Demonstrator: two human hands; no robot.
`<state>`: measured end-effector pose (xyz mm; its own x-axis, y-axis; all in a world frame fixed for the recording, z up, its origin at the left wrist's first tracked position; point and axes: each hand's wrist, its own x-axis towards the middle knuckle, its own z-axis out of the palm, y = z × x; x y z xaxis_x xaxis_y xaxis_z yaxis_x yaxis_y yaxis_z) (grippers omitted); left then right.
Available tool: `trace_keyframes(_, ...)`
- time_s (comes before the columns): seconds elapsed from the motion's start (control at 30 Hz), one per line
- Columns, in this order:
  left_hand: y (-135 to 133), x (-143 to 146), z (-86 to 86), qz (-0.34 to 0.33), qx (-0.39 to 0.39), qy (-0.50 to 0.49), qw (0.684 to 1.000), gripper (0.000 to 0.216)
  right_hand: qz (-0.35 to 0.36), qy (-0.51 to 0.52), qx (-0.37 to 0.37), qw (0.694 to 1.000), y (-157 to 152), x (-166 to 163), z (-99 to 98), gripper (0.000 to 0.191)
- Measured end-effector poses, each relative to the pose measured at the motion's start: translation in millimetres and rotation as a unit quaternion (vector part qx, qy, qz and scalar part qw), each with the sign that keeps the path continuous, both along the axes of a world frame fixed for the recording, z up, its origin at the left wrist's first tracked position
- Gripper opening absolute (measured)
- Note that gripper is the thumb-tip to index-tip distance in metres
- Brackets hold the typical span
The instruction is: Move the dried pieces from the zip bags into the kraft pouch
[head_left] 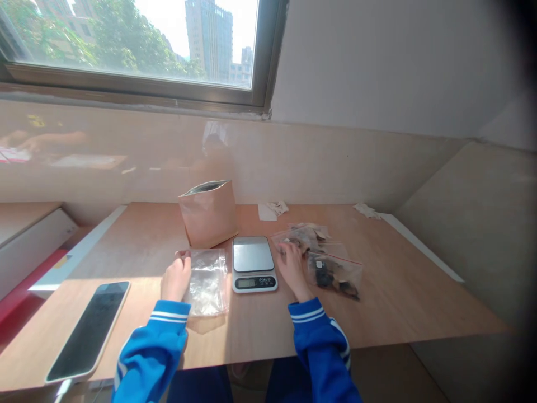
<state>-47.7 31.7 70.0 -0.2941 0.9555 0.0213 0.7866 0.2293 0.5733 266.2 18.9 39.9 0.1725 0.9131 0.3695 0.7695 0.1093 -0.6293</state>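
Note:
My left hand [176, 277] rests at the left edge of a stack of clear plastic bags [207, 282], its fingers curled at the top corner of the stack. My right hand [291, 266] reaches to the right of a small digital kitchen scale [253, 263], its fingers touching a filled clear zip bag [304, 238]. A second zip bag with dark contents [335, 274] lies just right of that hand. Behind the scale stands an open brown paper pouch [208, 212]. Both arms wear blue sleeves with white stripes.
A phone [90, 330] lies face up at the front left of the wooden table [398, 302]. Crumpled paper scraps [272, 210] lie by the back wall, more at the far right [367, 211]. A white board and a red surface sit at the left.

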Motion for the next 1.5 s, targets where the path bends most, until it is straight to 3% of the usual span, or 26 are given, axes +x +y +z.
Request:
trace_keyframes(0.17, -3.5, 1.1, -9.1, -0.044, 0.023, 0.048, 0.998, 0.048, -0.042, -0.037, 0.006, 0.998, 21.7, 30.7, -19.0, 0.028)
trace_keyframes(0.27, -14.8, 7.0, -8.9, -0.034, 0.092, 0.098, 0.99, 0.056, -0.063, -0.069, 0.012, 0.996, 25.8, 36.5, -29.8, 0.025)
trace_keyframes(0.33, -24.7, 13.8, -9.5, -0.071, 0.141, 0.128, 0.979, 0.055, -0.062, -0.074, 0.027, 0.995, 25.1, 38.8, -29.9, 0.025)
trace_keyframes(0.47, -39.7, 30.2, -22.6, -0.207, 0.094, 0.094, 0.969, 0.045, -0.079, -0.004, 0.094, 0.992, 11.8, 40.9, -6.1, 0.027)
trace_keyframes(0.57, -39.6, 38.1, -40.0, -0.205, 0.05, 0.057, 0.976, 0.044, -0.108, 0.116, 0.15, 0.976, -8.6, 41.6, 21.5, 0.031)
trace_keyframes(0.67, -33.4, 39.9, -47.2, -0.205, 0.048, 0.039, 0.977, 0.051, -0.155, 0.256, 0.187, 0.936, -30.8, 41.2, 42.4, 0.037)
trace_keyframes(0.77, -32.7, 43.8, -30.3, -0.225, 0.076, 0.025, 0.971, 0.053, -0.175, 0.356, 0.185, 0.899, -46.0, 34.9, 54.8, 0.039)
trace_keyframes(0.9, -51.3, 65.9, 21.8, -0.278, 0.143, -0.099, 0.945, 0.037, -0.143, 0.482, 0.1, 0.858, -52.3, 9.0, 66.6, 0.036)
trace_keyframes(1.03, -74.7, 93.9, 61.3, -0.344, 0.04, -0.238, 0.908, 0.026, -0.047, 0.537, 0.0, 0.842, -50.8, -28.3, 69.8, 0.034)
trace_keyframes(1.13, -80.9, 103.1, 64.9, -0.328, 0.024, -0.256, 0.909, 0.034, 0.013, 0.499, -0.057, 0.865, -49.0, -48.5, 62.9, 0.035)
trace_keyframes(1.27, -79.9, 103.7, 55.2, -0.265, 0.003, -0.345, 0.9, 0.038, -0.076, 0.4, -0.001, 0.913, -50.2, -60.8, 56.8, 0.037)
trace_keyframes(1.33, -79.7, 104.7, 52.5, -0.228, 0.013, -0.368, 0.901, 0.038, -0.088, 0.355, 0.027, 0.93, -54.1, -65.3, 61.2, 0.032)
trace_keyframes(1.4, -80.6, 108.0, 51.5, -0.196, 0.02, -0.372, 0.907, 0.038, -0.007, 0.326, -0.002, 0.945, -59.5, -71.2, 69.1, 0.032)
trace_keyframes(1.5, -82.4, 115.0, 49.0, -0.159, 0.01, -0.383, 0.91, 0.043, 0.155, 0.317, -0.083, 0.932, -66.1, -81.7, 79.7, 0.036)
